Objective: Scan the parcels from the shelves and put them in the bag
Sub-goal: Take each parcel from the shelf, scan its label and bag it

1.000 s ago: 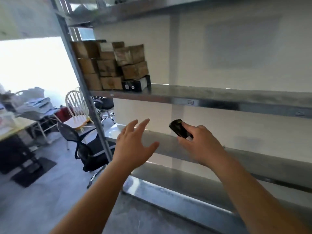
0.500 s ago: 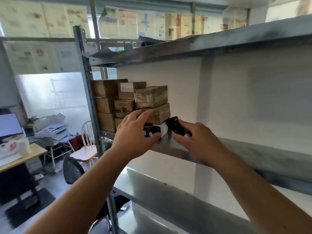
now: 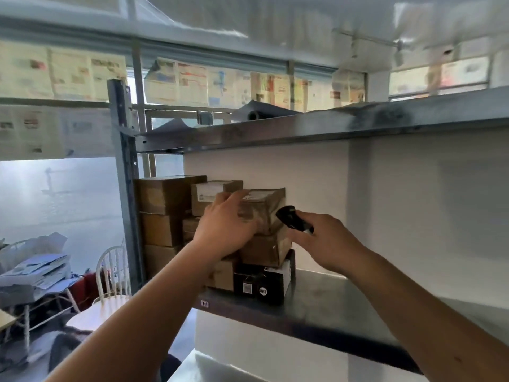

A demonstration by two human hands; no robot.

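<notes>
Fingers (image 3: 232, 195) over top parcel (image 3: 265, 208) edge; right hand (image 3: 325, 241) grips scanner (image 3: 292, 220)

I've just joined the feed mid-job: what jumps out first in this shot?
The two hands at centre, reaching into the metal shelf: the left hand grips the plastic-wrapped top parcel of the stack of brown parcels at the shelf's left end. The right hand holds a black scanner close beside that parcel. A black box sits at the bottom of the stack.

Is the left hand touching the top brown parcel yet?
Touching. Head view: the left hand lies on the top brown parcel, fingers curled over its upper edge.
</notes>
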